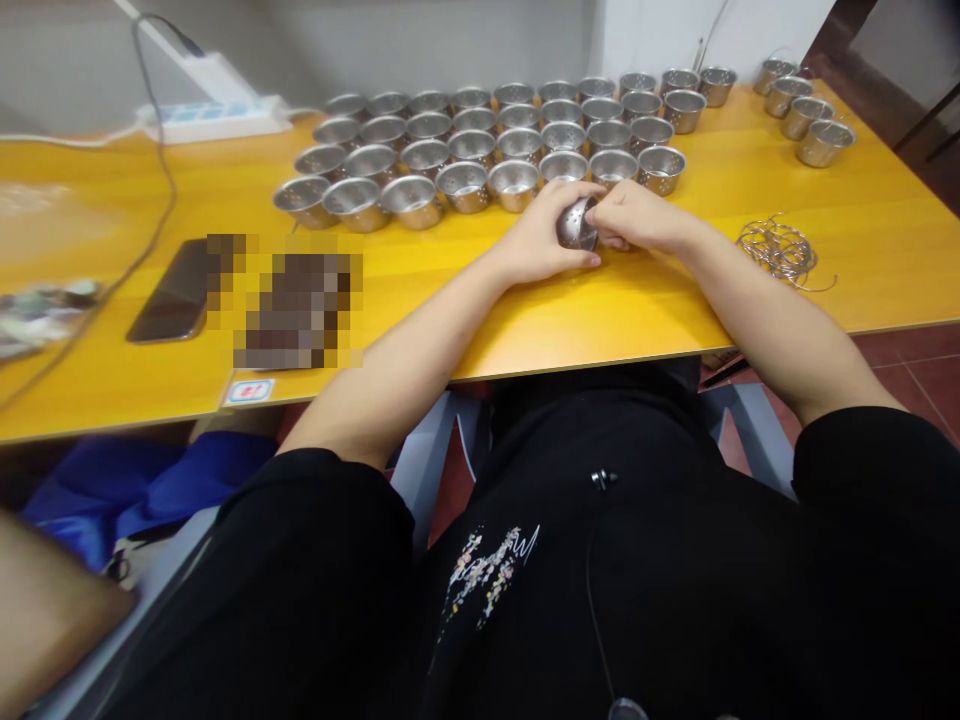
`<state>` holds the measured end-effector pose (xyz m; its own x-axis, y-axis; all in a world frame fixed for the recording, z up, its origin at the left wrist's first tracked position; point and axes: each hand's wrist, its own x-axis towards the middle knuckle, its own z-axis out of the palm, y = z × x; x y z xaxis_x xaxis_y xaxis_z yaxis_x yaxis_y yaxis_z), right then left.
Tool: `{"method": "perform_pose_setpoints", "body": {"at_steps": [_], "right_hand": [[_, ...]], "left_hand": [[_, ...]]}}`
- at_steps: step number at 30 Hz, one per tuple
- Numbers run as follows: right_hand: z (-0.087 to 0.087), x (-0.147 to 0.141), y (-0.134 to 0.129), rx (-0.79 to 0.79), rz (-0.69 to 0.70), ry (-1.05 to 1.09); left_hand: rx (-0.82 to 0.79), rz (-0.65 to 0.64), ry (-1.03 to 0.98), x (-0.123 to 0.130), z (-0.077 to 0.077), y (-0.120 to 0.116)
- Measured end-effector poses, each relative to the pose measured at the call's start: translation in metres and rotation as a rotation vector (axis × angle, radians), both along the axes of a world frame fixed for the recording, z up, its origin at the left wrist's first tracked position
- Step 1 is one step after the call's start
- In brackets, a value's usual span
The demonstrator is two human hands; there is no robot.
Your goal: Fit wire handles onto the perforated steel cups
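Note:
My left hand (546,232) is wrapped round a small perforated metal cup (576,224), tilted on its side just above the yellow table (525,330). Against the cup's right side, my right hand (634,215) is closed with its fingertips pinched together. Whatever those fingertips hold is too small or hidden to make out. Right behind both hands stand rows of similar perforated cups (514,184), open side up. A tangle of thin bent wires (780,250) lies on the table to the right of my right forearm.
Several cups with wires on them (825,142) line the right end. To the left lie a dark phone (171,290) and a blurred-out dark object (296,310). A power strip (214,118) with cables sits at the back left. Another person's arm (52,610) shows at lower left.

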<state>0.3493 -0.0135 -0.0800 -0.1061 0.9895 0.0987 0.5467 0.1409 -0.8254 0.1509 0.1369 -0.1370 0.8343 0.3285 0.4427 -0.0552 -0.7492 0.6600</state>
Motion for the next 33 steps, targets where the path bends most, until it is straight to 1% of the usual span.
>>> {"method": "perform_pose_setpoints", "body": {"at_steps": [3,9,12,16,20,29,33], "right_hand": [[0.001,0.0,-0.001,0.0,0.014,-0.011],[0.01,-0.008,-0.004,-0.063,-0.063,-0.032],[0.012,-0.011,-0.006,-0.069,-0.084,-0.03],[0.011,-0.011,-0.006,-0.059,-0.085,-0.005],[0.008,-0.009,-0.004,-0.052,-0.05,0.01],[0.008,-0.005,-0.003,-0.073,-0.056,0.007],[0.004,-0.003,-0.001,-0.061,-0.076,-0.002]], "left_hand": [[0.003,0.001,-0.004,0.0,0.001,-0.001],[0.029,0.008,0.012,-0.002,0.001,-0.002],[0.036,0.006,0.015,-0.003,0.001,-0.003],[0.041,0.009,0.025,-0.003,0.001,-0.003],[0.038,0.011,0.032,-0.003,0.001,-0.003],[0.037,0.004,0.046,-0.004,0.005,-0.006],[0.037,-0.003,0.035,-0.004,0.003,-0.005]]}}
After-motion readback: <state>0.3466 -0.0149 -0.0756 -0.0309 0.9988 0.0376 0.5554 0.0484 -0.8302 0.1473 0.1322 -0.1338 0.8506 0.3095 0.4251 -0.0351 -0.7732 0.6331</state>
